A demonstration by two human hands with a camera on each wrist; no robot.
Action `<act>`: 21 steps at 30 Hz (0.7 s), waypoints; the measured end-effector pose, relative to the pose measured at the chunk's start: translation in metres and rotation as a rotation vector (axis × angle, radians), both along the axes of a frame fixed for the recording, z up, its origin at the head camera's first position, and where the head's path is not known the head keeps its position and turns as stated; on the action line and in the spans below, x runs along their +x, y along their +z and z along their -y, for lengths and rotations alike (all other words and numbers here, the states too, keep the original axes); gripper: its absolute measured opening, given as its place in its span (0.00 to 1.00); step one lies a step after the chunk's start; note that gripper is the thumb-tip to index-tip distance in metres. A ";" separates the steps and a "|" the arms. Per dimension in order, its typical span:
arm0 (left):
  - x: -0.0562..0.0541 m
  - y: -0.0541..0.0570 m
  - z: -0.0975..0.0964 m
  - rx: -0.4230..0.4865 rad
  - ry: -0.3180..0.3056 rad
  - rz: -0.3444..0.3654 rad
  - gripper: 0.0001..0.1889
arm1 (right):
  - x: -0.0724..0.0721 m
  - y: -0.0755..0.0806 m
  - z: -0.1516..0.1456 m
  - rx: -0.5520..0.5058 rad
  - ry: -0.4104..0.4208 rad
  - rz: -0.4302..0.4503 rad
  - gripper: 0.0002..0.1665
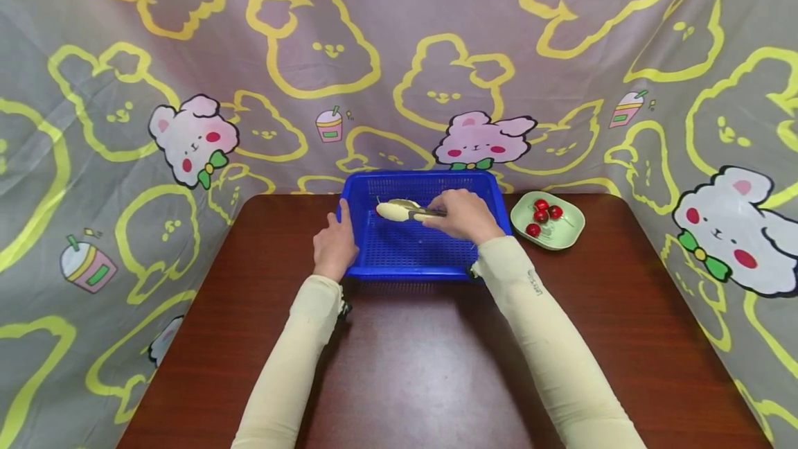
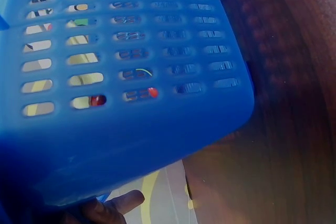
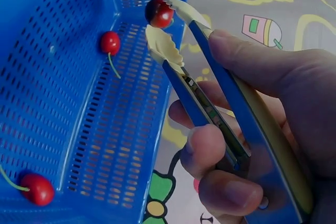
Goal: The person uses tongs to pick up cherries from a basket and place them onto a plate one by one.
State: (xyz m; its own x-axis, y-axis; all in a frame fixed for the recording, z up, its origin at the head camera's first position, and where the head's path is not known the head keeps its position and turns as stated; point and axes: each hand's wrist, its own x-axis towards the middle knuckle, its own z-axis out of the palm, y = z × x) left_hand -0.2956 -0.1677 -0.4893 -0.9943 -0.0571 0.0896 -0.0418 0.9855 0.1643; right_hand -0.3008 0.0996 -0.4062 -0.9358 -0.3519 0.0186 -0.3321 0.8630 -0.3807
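My left hand (image 1: 334, 244) grips the left rim of a blue perforated basket (image 1: 405, 273), one finger pointing along it. In the left wrist view, fingertips show under the basket's edge. Over the basket, my right hand (image 1: 464, 215) holds metal tongs (image 1: 399, 210) with cream scalloped tips. A dark red cherry (image 3: 159, 13) sits at those tips, overlapped by the upper one in the right wrist view. Inside the basket lie two more cherries with stems, one cherry (image 3: 110, 43) by the long wall and another cherry (image 3: 37, 189) farther along.
A pale green dish (image 1: 570, 238) holding several cherries (image 1: 541, 215) stands right of the basket. Both rest toward the back of a brown wooden table (image 1: 399, 359). Cartoon-printed cloth (image 1: 386, 33) hangs behind and along both sides.
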 end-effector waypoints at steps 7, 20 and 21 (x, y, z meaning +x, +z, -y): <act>0.000 0.000 -0.001 0.002 0.003 -0.007 0.57 | 0.005 -0.004 -0.013 -0.034 -0.002 -0.020 0.22; 0.002 0.001 -0.002 -0.004 0.004 -0.001 0.57 | 0.012 -0.009 -0.027 -0.054 -0.027 -0.017 0.22; 0.002 0.002 -0.001 -0.003 0.003 0.000 0.57 | 0.013 -0.009 -0.028 -0.056 -0.028 -0.019 0.22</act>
State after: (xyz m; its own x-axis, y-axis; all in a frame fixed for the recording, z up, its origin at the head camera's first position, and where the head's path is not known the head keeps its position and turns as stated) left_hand -0.2937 -0.1664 -0.4877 -0.9941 -0.0601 0.0901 -0.0450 0.9859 0.1612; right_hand -0.2880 0.1271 -0.4153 -0.9445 -0.3239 0.0557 -0.3162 0.8494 -0.4225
